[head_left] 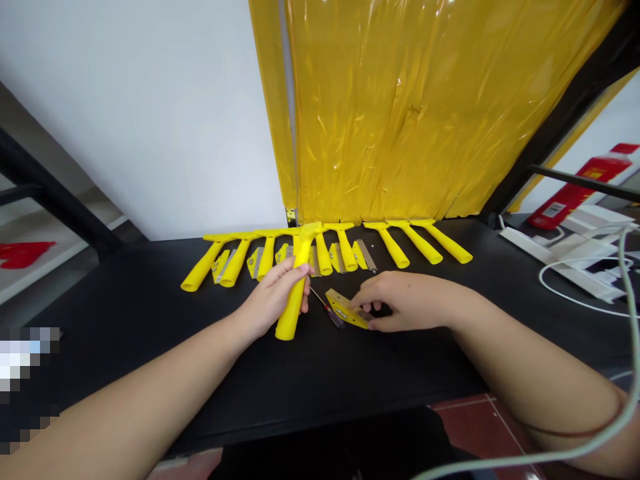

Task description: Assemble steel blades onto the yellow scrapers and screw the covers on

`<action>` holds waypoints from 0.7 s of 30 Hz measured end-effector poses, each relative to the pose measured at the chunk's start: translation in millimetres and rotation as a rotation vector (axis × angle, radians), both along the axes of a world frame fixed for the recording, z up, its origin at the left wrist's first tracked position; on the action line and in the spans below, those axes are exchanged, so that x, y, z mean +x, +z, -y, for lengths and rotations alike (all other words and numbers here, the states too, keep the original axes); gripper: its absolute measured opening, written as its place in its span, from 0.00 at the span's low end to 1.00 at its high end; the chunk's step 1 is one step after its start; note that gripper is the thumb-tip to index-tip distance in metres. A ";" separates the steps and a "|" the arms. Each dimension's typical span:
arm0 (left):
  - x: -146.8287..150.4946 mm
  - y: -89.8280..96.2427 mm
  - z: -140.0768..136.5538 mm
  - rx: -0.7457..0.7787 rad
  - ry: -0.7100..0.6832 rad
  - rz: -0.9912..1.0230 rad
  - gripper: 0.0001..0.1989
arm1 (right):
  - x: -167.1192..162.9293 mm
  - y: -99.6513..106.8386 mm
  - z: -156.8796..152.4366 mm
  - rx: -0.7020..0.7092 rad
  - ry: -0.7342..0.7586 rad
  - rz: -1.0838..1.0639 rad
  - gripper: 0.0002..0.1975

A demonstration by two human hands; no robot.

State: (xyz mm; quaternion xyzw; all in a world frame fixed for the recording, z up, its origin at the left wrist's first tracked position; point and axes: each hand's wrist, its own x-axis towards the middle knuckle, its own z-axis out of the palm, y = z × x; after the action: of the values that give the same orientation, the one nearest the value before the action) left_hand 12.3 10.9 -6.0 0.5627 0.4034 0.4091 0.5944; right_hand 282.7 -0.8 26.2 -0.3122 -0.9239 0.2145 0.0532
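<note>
My left hand [273,297] is wrapped around a yellow plastic scraper handle [294,300], held tilted above the black table with its wide head pointing away from me. To the right, my right hand [395,300] has its index finger and thumb on a yellow scraper plate [345,311] with a metal blade edge; its other fingers are curled. Small screws [341,313] lie on that plate. Just left of the plate is a screwdriver [327,308] with a dark handle, lying on the table between my hands.
Several yellow scraper handles [430,243] line the back of the black table [280,387], with several yellow plates and blades [367,255] among them. A white power strip [565,263] with cables and a red bottle [583,187] are at the right. Yellow plastic sheeting [400,100] hangs behind.
</note>
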 end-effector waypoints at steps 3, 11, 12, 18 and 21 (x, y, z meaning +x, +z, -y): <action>-0.6 -0.7 0.3 0.006 -0.001 0.004 0.13 | 12.8 -0.6 -10.2 0.045 -0.178 0.003 0.18; -1.6 -1.9 -1.2 0.009 -0.012 0.028 0.13 | 33.6 -7.7 -37.5 0.116 -0.410 0.200 0.13; -1.6 -1.9 -1.3 0.009 -0.016 0.029 0.13 | 33.3 -8.0 -37.9 0.126 -0.395 0.199 0.14; -1.2 -2.4 -0.7 0.001 -0.027 0.033 0.13 | 29.1 -11.6 -35.0 0.134 -0.326 0.174 0.17; -0.9 -2.5 0.0 0.005 -0.036 0.037 0.13 | 22.8 -13.8 -32.1 0.100 -0.244 0.096 0.16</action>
State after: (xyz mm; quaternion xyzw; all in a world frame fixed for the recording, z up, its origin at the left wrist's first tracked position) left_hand 11.3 10.9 -8.5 0.5638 0.3811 0.4096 0.6076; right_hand 305.5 31.3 12.4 -0.4289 -0.8902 0.1450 0.0503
